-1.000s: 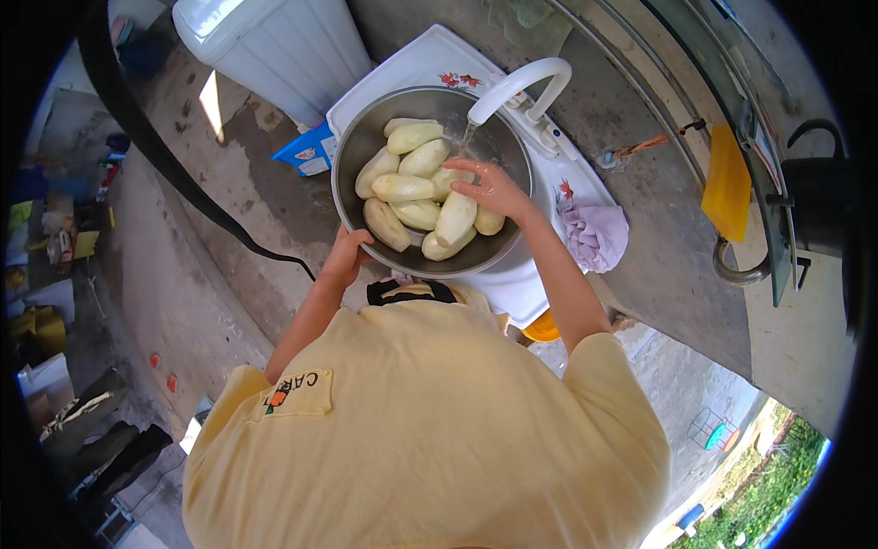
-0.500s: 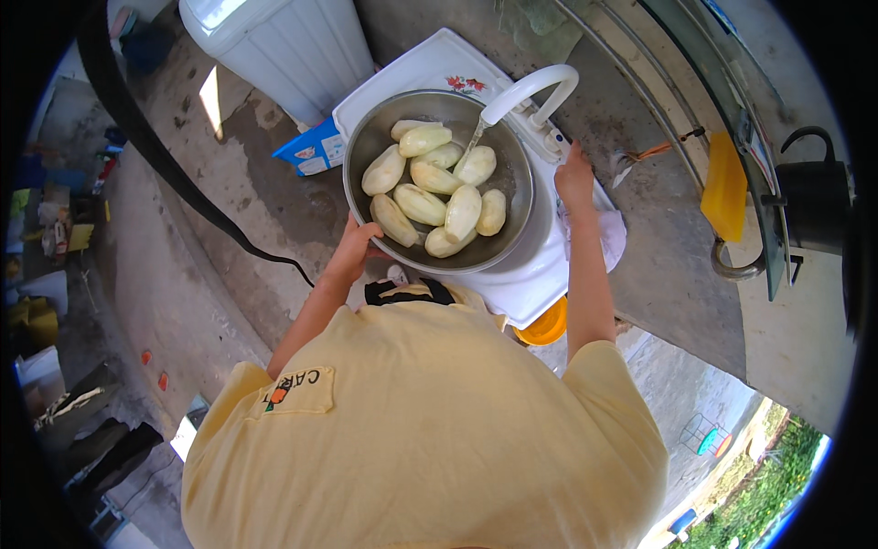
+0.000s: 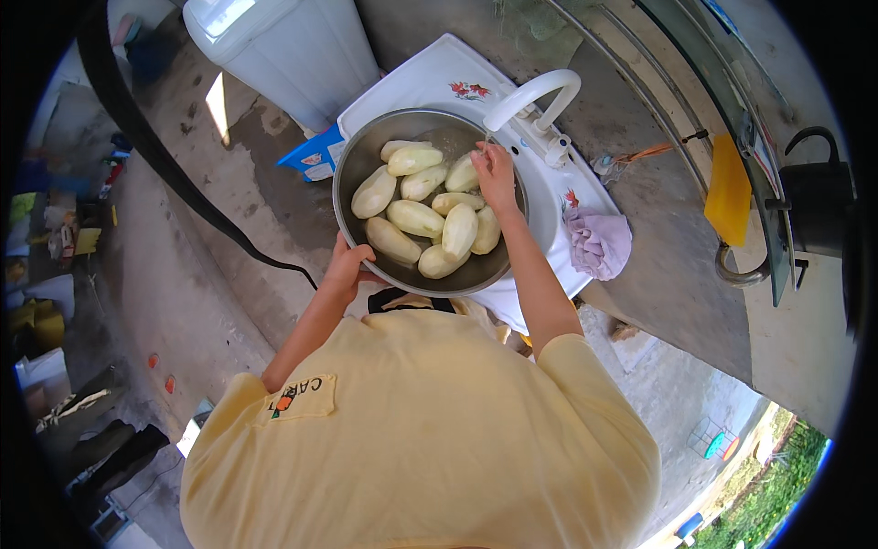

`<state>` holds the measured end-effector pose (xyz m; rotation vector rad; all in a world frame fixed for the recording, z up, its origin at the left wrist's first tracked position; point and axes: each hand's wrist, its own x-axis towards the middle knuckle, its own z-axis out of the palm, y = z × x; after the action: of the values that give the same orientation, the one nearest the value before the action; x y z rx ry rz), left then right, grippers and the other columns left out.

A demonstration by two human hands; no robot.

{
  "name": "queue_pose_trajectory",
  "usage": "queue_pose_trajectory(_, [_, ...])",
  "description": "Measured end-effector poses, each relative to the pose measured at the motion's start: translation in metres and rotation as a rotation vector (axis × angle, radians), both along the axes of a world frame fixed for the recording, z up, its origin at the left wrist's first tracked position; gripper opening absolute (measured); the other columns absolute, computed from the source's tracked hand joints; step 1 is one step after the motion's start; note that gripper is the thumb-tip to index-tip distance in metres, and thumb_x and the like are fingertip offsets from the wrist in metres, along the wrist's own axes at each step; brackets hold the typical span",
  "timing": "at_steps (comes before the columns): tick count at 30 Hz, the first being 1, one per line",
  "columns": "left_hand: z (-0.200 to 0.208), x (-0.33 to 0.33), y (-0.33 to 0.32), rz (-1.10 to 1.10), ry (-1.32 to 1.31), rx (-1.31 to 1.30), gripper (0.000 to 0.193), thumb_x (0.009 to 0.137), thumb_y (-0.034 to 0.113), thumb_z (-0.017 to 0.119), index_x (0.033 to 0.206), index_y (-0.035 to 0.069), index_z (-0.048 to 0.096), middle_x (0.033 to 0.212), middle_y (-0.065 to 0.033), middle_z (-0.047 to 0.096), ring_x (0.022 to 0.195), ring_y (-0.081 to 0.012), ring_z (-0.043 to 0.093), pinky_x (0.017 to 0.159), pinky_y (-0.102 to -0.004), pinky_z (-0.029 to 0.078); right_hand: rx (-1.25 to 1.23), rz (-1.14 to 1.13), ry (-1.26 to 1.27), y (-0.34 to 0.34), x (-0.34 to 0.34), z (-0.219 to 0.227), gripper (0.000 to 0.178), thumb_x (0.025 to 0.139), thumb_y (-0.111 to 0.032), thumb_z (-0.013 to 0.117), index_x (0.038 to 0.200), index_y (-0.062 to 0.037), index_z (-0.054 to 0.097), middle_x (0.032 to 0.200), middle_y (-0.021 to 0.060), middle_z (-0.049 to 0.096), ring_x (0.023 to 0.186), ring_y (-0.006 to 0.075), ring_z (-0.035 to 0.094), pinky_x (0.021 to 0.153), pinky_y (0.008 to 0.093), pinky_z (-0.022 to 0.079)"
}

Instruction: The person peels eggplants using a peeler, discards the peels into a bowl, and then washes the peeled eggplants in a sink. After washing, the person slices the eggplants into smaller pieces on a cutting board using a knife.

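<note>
My left hand (image 3: 347, 266) grips the near left rim of a round steel basin (image 3: 343, 197), thumb over the edge. Several pale, peeled, oblong vegetables (image 3: 414, 218) lie in the basin, wet-looking. Over the basin's right side is my right hand (image 3: 495, 176), fingers partly bent and reaching inside the rim, beside the rightmost vegetables. I see nothing held in it. Beyond that hand, a white curved tap (image 3: 540, 89) hangs its spout over the basin's far rim, with no stream showing. Beneath the basin is a white sink (image 3: 389, 87) with red flower prints.
A lilac cloth (image 3: 600, 244) drapes over the sink's right edge. Behind the sink at left stand a large whitish bin (image 3: 293, 55) and a blue packet (image 3: 314, 157). To the right are a metal-railed glass shelf (image 3: 640, 101), a yellow piece (image 3: 727, 194) and a black pot (image 3: 814, 206).
My right hand has left the tap's base and moved left over the basin. The stream from the spout has stopped. The basin has shifted slightly toward me, my left hand still on its rim.
</note>
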<state>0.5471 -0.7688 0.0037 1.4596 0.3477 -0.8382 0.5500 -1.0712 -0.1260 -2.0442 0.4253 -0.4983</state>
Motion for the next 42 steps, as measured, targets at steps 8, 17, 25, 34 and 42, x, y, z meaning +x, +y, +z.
queue_pose_trajectory(8, [0.023, -0.008, 0.023, -0.022, 0.023, 0.031, 0.062, 0.071, 0.001, 0.049, 0.130, 0.009, 0.032, 0.112, -0.0136, 0.050, 0.090, -0.0298, 0.059, 0.056, -0.0420, 0.060, -0.055, 0.301, 0.125, 0.061, 0.012, -0.001, 0.075, 0.083, -0.046, 0.061, 0.145, -0.0233, 0.026, 0.148, 0.0142, 0.026, 0.136, 0.0361, 0.021, 0.109, 0.0478, 0.022])
queue_pose_trajectory(17, [0.089, 0.002, 0.031, 0.019, 0.031, 0.201, 0.042, 0.073, -0.002, 0.049, 0.115, 0.002, 0.047, 0.102, -0.0125, 0.057, 0.081, -0.0273, 0.063, 0.059, -0.0435, 0.060, -0.107, 0.524, 0.135, 0.101, 0.014, 0.020, 0.077, 0.081, -0.052, 0.059, 0.146, -0.0313, 0.023, 0.152, 0.0114, 0.019, 0.136, 0.0370, 0.021, 0.109, 0.0529, 0.019])
queue_pose_trajectory(25, [0.160, 0.037, 0.007, -0.162, 0.136, 0.355, 0.050, 0.074, -0.001, 0.046, 0.123, 0.002, 0.042, 0.107, -0.0171, 0.056, 0.087, -0.0340, 0.063, 0.064, -0.0525, 0.059, 0.143, 0.484, 0.149, 0.132, 0.016, 0.042, 0.080, 0.082, -0.054, 0.059, 0.147, -0.0310, 0.019, 0.151, 0.0115, 0.022, 0.138, 0.0351, 0.019, 0.105, 0.0607, 0.014])
queue_pose_trajectory(34, [0.189, 0.065, -0.043, -0.373, 0.162, 0.617, 0.053, 0.075, 0.001, 0.047, 0.127, 0.004, 0.039, 0.112, -0.0174, 0.055, 0.093, -0.0348, 0.062, 0.067, -0.0577, 0.057, 0.329, 0.359, 0.109, 0.137, 0.007, 0.054, 0.083, 0.082, -0.055, 0.058, 0.148, -0.0292, 0.016, 0.152, 0.0149, 0.016, 0.136, 0.0385, 0.020, 0.101, 0.0679, 0.010])
queue_pose_trajectory(42, [0.190, 0.066, -0.053, -0.431, 0.133, 0.628, 0.052, 0.074, 0.003, 0.047, 0.126, 0.002, 0.043, 0.112, -0.0184, 0.056, 0.091, -0.0339, 0.063, 0.066, -0.0556, 0.057, 0.266, 0.309, 0.122, 0.134, 0.003, 0.059, 0.082, 0.082, -0.054, 0.059, 0.148, -0.0301, 0.015, 0.152, 0.0163, 0.013, 0.134, 0.0386, 0.025, 0.102, 0.0688, 0.008])
